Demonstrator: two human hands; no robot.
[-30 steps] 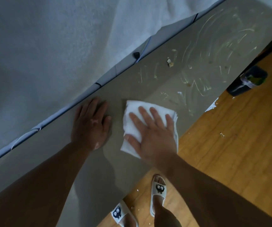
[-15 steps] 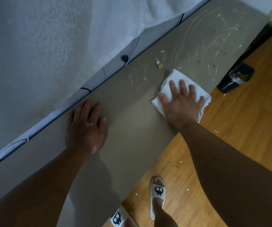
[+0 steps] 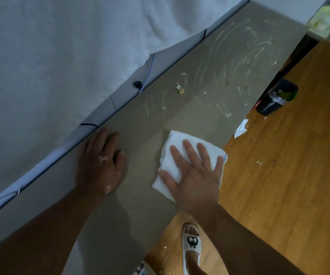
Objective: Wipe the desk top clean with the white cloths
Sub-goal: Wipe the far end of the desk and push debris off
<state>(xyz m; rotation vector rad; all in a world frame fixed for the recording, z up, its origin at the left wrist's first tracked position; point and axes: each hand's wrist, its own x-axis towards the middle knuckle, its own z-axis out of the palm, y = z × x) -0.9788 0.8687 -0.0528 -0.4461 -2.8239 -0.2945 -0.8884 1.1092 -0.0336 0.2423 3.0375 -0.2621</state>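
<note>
Far to the left of the white cloth [image 3: 169,165], a pale rumpled fabric [image 3: 61,56] fills the upper corner and hangs down to the back edge of the desk top [image 3: 140,135], where a blue-grey strip [image 3: 104,116] runs along that edge. A small black object [image 3: 137,84] sits on the strip, beyond the cloth and to its left.

Just left of the cloth, and apart from it, the left hand [image 3: 100,163] lies flat, palm down, on the desk top. Its fingers are straight and close together, pointing toward the back edge, and it holds nothing.

The cloth itself, folded into a rough square, lies on the grey surface close to the front edge. The right hand [image 3: 194,179] rests on top of it, palm down, with fingers spread and the thumb out to the left, pressing it flat and not gripping it. The two hands are well apart, with a band of bare desk between them.

Beyond the cloth lies a small pale crumb [image 3: 180,89], and further beyond and to the right, whitish curved smears [image 3: 235,56] cover the surface.

Below the cloth, on the wooden floor [image 3: 289,175], a foot wears a white slipper [image 3: 192,243] with a black cartoon face.

Right of the cloth, a torn white scrap [image 3: 241,128] sits at the front edge of the desk, and small crumbs [image 3: 258,162] dot the floor. Further right and beyond stands a dark bin [image 3: 275,98] with litter inside. Something yellow-green [image 3: 325,18], too blurred to identify, shows in the far upper right corner.
</note>
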